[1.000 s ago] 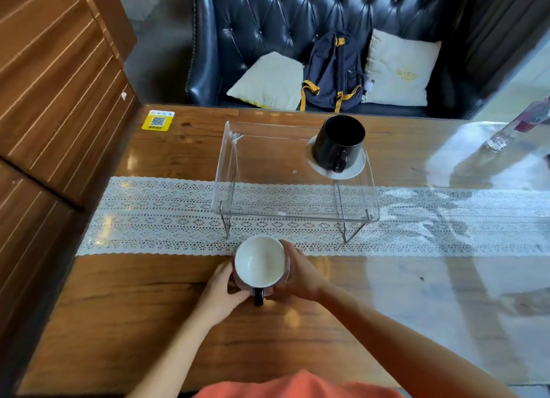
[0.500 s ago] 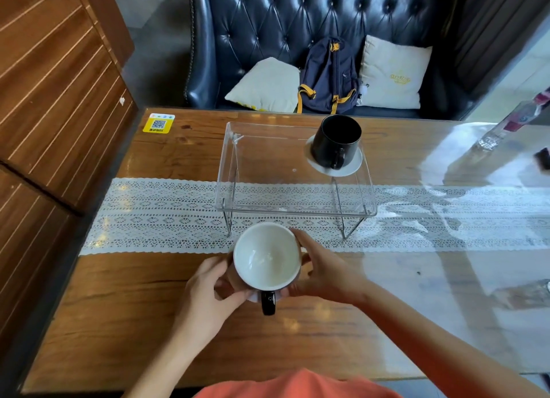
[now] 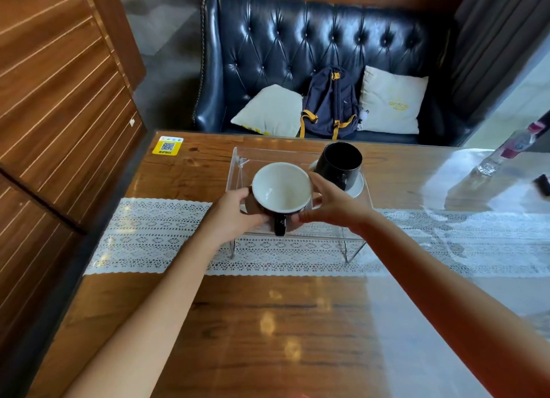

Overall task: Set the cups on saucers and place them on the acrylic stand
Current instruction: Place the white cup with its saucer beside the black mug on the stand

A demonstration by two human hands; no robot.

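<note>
A cup with a white inside and a black outside is held above the left half of the clear acrylic stand, its black handle pointing toward me. My left hand grips its left side and my right hand its right side, fingers under the base. A saucer beneath it is mostly hidden by my fingers. An all-black cup stands on a white saucer on the right half of the stand.
The stand sits on a white lace runner across a wooden table. A plastic bottle lies at the far right. A leather sofa with two cushions and a backpack is behind the table; a wooden wall is on the left.
Both hands lifted the white-lined cup off the table's near side and carried it forward and up, over the left part of the stand.
</note>
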